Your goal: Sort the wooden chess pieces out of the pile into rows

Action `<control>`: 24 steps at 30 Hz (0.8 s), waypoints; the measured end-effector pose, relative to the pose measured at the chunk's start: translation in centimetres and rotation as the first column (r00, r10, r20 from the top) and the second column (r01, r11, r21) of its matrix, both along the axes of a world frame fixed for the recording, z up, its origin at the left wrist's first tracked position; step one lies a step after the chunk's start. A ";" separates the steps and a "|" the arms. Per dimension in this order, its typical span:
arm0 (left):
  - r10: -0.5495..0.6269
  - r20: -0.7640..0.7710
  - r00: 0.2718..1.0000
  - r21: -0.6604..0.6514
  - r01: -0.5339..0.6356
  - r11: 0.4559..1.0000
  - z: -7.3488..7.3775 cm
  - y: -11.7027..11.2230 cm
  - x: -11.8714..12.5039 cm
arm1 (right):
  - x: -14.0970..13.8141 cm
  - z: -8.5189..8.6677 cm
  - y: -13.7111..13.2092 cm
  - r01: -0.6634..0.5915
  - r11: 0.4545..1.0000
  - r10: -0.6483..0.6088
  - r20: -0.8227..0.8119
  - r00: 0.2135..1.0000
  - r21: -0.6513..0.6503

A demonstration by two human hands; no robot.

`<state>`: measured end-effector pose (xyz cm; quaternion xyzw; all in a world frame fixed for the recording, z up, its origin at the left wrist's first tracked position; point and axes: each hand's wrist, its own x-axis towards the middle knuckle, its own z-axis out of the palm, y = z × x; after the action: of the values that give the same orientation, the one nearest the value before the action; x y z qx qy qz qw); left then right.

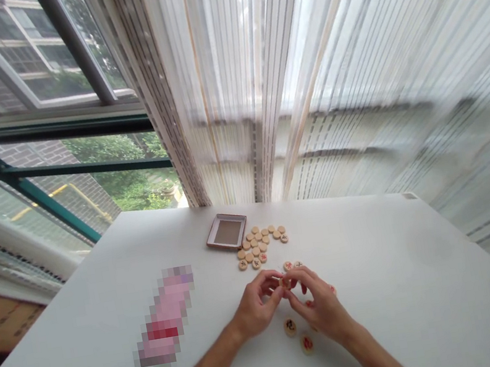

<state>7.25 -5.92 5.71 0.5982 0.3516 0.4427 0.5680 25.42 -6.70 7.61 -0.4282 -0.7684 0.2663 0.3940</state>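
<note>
My left hand (257, 307) and my right hand (319, 302) meet over the white table (407, 281), fingertips pinched together on one small round wooden game piece (284, 281). Two more round pieces lie just below the hands, one with a dark mark (290, 326) and one with a red mark (307, 343). A pair of pieces (288, 265) sits just beyond the fingers. Farther back, a cluster of several round wooden pieces (259, 245) lies next to a shallow square box (227, 231).
A blurred pink oblong object (167, 318) lies on the table to the left. Striped sheer curtains (302, 74) hang behind the table, with a window (31, 87) at the left. The table's left edge drops toward the floor.
</note>
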 end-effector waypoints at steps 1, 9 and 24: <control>-0.006 -0.003 1.000 0.002 0.006 1.000 0.0 0.0 0.0 | 0.0 0.0 0.0 0.003 1.000 -0.003 0.000 1.000 -0.002; -0.017 -0.029 0.999 0.035 0.018 0.999 0.3 -0.1 0.0 | 0.1 0.0 -0.2 0.025 0.997 -0.024 0.004 1.000 -0.067; 0.049 -0.221 0.974 0.246 0.007 0.969 0.2 -0.5 0.1 | -0.1 -1.0 0.1 0.122 0.984 -0.128 -0.040 0.991 -0.129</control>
<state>7.34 -6.46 5.87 0.7065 0.3626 0.4180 0.4413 25.30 -6.59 6.56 -0.4932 -0.7118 0.2993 0.4007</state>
